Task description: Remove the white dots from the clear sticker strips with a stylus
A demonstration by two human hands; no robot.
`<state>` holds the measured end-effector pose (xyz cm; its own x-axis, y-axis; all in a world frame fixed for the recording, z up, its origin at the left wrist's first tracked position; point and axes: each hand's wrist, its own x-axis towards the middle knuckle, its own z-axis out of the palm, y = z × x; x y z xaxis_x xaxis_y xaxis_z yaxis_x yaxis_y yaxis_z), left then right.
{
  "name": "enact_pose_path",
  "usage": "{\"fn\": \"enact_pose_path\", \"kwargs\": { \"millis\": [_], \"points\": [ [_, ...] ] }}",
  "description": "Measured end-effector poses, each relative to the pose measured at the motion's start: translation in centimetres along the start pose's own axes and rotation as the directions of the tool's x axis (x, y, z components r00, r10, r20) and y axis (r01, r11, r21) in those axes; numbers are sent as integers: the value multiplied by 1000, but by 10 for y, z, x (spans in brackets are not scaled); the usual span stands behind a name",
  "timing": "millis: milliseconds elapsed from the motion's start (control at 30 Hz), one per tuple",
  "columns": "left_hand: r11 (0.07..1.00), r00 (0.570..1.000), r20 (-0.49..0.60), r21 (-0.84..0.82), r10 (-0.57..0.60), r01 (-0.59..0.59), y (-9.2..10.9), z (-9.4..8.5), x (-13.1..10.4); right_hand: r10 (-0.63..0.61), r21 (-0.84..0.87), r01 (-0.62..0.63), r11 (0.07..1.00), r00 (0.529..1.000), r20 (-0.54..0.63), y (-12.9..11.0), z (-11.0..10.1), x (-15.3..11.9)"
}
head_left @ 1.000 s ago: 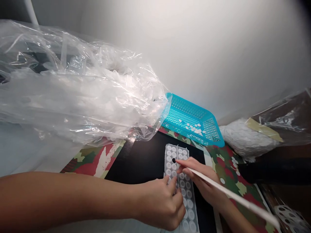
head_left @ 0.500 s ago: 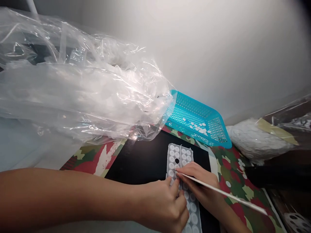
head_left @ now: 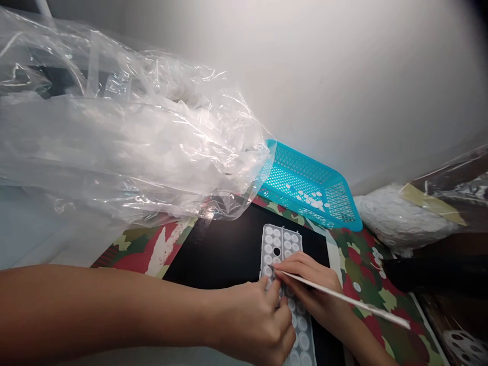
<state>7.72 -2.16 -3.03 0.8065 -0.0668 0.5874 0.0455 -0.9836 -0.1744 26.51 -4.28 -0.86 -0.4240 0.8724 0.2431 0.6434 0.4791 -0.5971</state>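
a second ago the point of our white stick (head_left: 354,303) was at the dark round gap (head_left: 276,251) in the pale sheet of rings (head_left: 280,239); now our right hand (head_left: 310,284) has brought it down toward our left hand (head_left: 263,315), and the gap shows clear. set against half a second ago, little has changed: the tip sits at a ring just below the gap and to its left. we judge that attention has passed from that gap to a neighbouring ring, and that this moment is close, careful work rather than a reach. the sheet lies lengthwise on the black mat (head_left: 213,259), its middle partly hidden under our hands and its far end in plain sight. our right grip is closed around the stick near the working end, thumb against fingers, with the long shaft slanting back over the wrist. our left grip is bent, its fingertips down on the sheet just beside the tip; we cannot tell whether they pinch anything or only steady it. beyond the mat, the blue basket (head_left: 301,165) has white discs (head_left: 315,203) in it, as it did a second ago.
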Motion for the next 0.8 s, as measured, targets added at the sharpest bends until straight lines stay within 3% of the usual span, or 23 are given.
{"fn": "enact_pose_path", "kwargs": {
  "millis": [133, 233, 333, 500, 633, 800],
  "points": [
    [1000, 1000, 5, -5, -3, 3, 0, 0, 0, -3, -59, 3, 998, 1000, -1, 2, 0, -1],
    [1000, 1000, 7, -4, -5, 5, 0, 0, 0, -143, -131, 139, 982, 989, -26, 6, 1, -3],
    [1000, 1000, 5, 2, 2, -2, 1, 0, 1, -274, -176, 279, 944, 960, 54, 11, 3, -6],
    [1000, 1000, 10, 3, 5, -5, 2, 1, 2, -349, -294, 357, 887, 934, 82, 18, 9, -12],
    [1000, 1000, 3, 17, -1, 1, 1, 1, 1, -341, -303, 346, 888, 937, 71, 19, 12, -14],
    [1000, 1000, -20, 28, 0, 1, 1, 3, 0, -250, -216, 231, 949, 966, -65, 23, 14, -12]
  ]
}}
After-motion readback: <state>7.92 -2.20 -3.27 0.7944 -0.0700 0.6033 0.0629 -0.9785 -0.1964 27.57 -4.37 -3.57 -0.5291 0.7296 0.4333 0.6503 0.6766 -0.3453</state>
